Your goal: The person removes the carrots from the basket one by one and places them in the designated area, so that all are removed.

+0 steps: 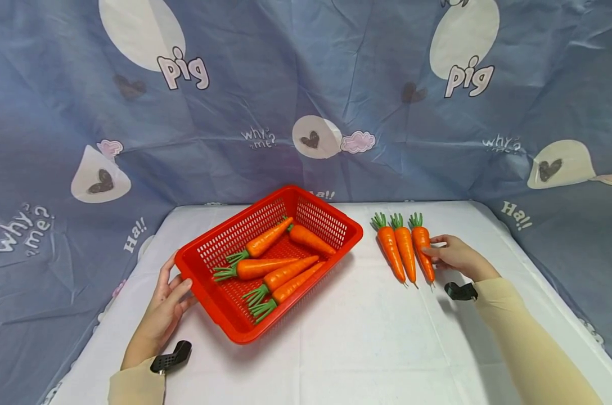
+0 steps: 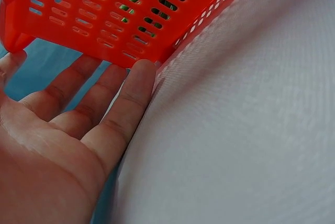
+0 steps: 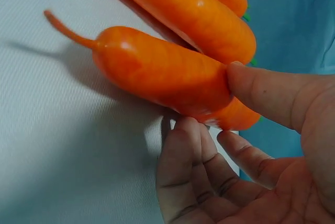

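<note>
At the left of the head view, my left hand (image 1: 162, 309) is at the near-left end of a red plastic basket (image 1: 207, 308). In the left wrist view its fingers (image 2: 137, 85) are nearly straight, with their tips touching the bottom of the slotted wall. Inside the basket lie several orange carrots (image 1: 265, 268) with green stem tops. On the right, my right hand (image 1: 455, 257) pinches the rightmost carrot (image 3: 157, 69) of a row of three. Its thumb presses on top, and the fingers curl at the other side. The middle carrot (image 1: 405, 250) and left carrot (image 1: 388, 247) lie close beside it.
A white cloth covers the table (image 1: 356, 337). Behind and at both sides hangs a blue printed curtain (image 1: 265, 84). The basket stands at an angle, its far-right corner near the row of carrots. Each wrist wears a black camera mount (image 1: 173, 358).
</note>
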Action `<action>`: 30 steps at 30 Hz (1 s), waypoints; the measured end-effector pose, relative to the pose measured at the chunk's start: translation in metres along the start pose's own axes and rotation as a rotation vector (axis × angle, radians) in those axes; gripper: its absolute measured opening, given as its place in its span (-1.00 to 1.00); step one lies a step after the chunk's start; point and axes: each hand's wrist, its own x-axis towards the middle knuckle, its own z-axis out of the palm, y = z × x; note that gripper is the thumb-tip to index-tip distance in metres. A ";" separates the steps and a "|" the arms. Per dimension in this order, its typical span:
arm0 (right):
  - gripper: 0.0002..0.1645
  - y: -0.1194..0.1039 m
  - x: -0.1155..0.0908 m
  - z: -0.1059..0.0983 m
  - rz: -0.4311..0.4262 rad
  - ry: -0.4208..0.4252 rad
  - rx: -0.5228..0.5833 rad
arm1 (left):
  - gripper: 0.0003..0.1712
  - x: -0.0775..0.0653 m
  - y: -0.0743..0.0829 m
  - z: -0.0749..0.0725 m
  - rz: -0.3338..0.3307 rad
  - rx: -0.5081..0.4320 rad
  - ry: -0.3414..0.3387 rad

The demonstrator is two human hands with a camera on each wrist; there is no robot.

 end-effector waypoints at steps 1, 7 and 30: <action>-0.15 0.000 0.001 0.001 -0.006 -0.003 0.003 | -0.19 0.000 0.000 0.000 0.001 0.000 0.000; -0.16 0.000 0.007 0.002 -0.008 -0.011 0.016 | -0.19 -0.001 -0.001 0.000 0.013 -0.005 -0.006; -0.09 -0.015 -0.003 -0.010 -0.019 0.007 -0.041 | -0.18 -0.001 0.000 0.000 0.023 -0.006 -0.009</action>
